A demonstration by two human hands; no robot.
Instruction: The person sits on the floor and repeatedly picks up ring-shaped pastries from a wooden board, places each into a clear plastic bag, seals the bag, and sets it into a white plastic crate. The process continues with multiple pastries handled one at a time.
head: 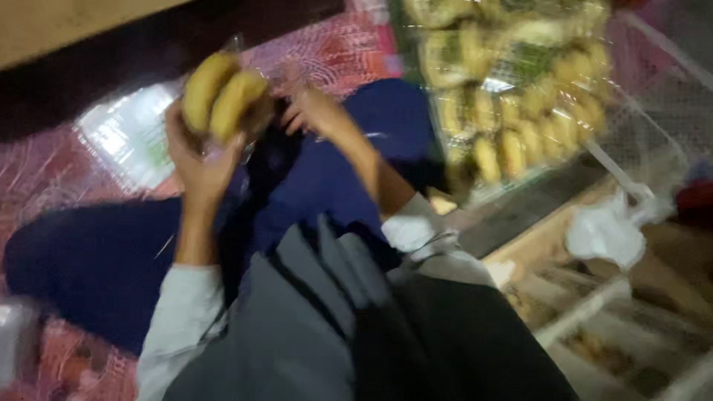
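Note:
The picture is blurred by motion. My left hand (194, 160) is raised and grips two yellow bananas (223, 98) from below. My right hand (316, 111) is just to the right of them, its fingers reaching toward the bananas' ends; whether it touches them I cannot tell. Both hands hover over my lap, which is covered in dark blue cloth (327, 171). I wear grey sleeves.
A clear plastic bag (520, 82) full of several yellow bananas stands at the upper right in a wire crate (653, 126). A white crumpled bag (605, 230) lies on a wooden rack at the right. A red patterned mat (327, 52) covers the floor.

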